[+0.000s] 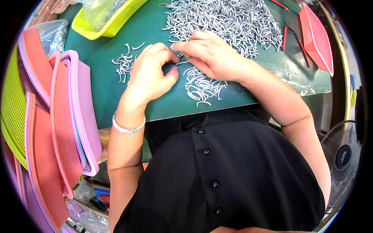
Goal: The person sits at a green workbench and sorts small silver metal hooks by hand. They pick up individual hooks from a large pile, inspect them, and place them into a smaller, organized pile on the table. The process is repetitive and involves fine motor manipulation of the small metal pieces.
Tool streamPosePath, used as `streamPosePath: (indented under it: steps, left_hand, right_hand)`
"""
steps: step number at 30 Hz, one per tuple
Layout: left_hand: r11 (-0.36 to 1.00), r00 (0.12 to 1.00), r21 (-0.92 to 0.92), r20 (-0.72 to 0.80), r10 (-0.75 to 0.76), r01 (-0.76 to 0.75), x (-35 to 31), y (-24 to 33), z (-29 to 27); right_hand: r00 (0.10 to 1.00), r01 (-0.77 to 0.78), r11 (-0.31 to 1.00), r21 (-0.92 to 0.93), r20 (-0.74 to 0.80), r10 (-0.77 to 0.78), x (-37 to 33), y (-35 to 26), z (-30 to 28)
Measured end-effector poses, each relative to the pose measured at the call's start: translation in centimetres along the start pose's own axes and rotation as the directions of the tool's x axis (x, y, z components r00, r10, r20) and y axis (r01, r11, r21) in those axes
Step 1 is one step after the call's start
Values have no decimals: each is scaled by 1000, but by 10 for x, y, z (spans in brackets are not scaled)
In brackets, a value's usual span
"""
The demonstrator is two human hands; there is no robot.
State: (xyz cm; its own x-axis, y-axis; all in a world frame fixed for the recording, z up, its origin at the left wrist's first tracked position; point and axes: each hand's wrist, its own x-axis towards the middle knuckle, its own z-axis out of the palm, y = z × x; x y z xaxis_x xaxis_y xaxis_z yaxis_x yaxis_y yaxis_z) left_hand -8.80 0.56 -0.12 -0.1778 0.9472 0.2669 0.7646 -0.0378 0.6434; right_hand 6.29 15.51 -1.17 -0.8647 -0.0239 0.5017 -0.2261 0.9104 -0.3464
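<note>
Black top: the black top (233,167) meets the green table (112,103); working back from this edge should keep pieces out of the lap.
Near cluster: loose curved grey pieces (204,85) lie just below the right hand, thinly spread, one straying toward the edge.
Left hand: the left hand (153,72) is half curled, a gap showing between thumb and forefinger; whether its fingertips pinch anything, I cannot tell.
Right hand: the right hand (213,56) bends inward, forefinger reaching toward the left fingertips; its grip is hidden.
Piece between hands: one grey piece (182,62) shows at the fingertips; something this thin probably wants a light, square touch.
Left cluster: a smaller cluster (123,66) lies left of the left hand, best kept apart from the others.
Heap: the large heap (229,23) spreads beyond the right hand; taking few from its fringe should limit tangling.
Far right: a red-handled tool (299,42) lies beside the pink tray (318,42).
</note>
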Motion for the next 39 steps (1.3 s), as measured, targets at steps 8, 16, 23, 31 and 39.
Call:
streamPosePath:
  steps: [8,16,23,31,39]
  left_hand:
    - [1000,1000,-2,15,21,-21,-1,0,1]
    - [996,1000,-91,-17,-10,9,1,-5,1]
    - [1000,999,28,-41,3,-2,2,0,6]
    - [997,998,71,-63,-3,8,2,0,8]
    - [999,996,39,-85,-26,29,2,1,8]
  right_hand:
    - [999,-22,996,88,36,18,-1,0,-6]
    - [998,-65,995,73,-5,66,-1,6,-10]
    - [999,-47,999,-25,11,47,-1,3,-9]
    - [999,-20,998,-64,-32,18,1,4,-5]
    - [998,-52,999,5,-38,52,-1,5,-6]
